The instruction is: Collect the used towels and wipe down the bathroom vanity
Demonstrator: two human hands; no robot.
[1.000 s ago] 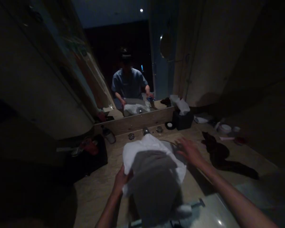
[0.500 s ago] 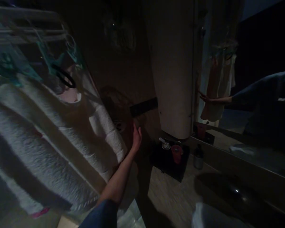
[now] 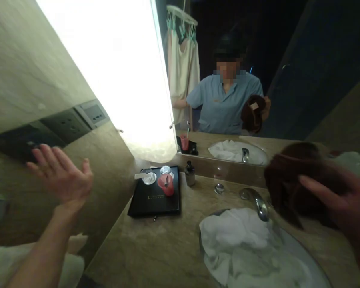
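Note:
My left hand [image 3: 64, 174] is raised with its fingers spread, in front of the wall just below a dark switch panel [image 3: 27, 138]. Nothing is in it. At the right, my right hand [image 3: 342, 196] grips a dark brown cloth item [image 3: 300, 180], blurred, over the counter beside the faucet [image 3: 258, 204]. White cloths [image 3: 240, 240] lie heaped in the sink below. A tall wall lamp [image 3: 117, 80] glows brightly between the sockets [image 3: 93, 114] and the mirror [image 3: 228, 100].
On the marble counter [image 3: 144, 252] are a black box [image 3: 156, 204] with a red cup [image 3: 167, 186] on it and a small dark bottle [image 3: 190, 175]. Hanging laundry shows in the mirror. White fabric [image 3: 75, 266] lies at the lower left.
The wall lamp has turned from dark to lit. The view has swung right, bringing the sink and my right hand with the brown item into sight; the hanging laundry has left direct view.

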